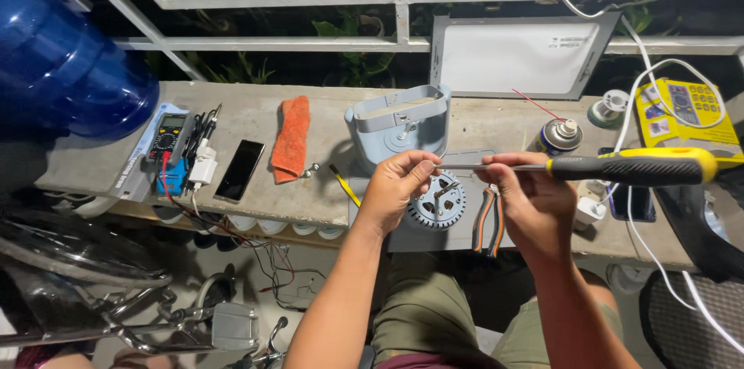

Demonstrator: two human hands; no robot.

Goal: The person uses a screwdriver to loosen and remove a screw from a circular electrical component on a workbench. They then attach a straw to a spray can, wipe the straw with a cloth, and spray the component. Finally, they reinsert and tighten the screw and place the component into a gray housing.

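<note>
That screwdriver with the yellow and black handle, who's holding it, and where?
Both hands grip the screwdriver by its metal shaft: the right hand near the handle, the left hand's fingertips at the tip. The handle juts free.

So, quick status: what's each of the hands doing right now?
Left hand pinching the screwdriver tip. Right hand gripping its shaft. Round motor part on the bench below, pliers beside it. Nothing blocking.

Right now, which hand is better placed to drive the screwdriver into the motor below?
Probably the right hand: it holds the screwdriver by the shaft near the handle. The left hand only pinches the tip, above the motor.
</note>
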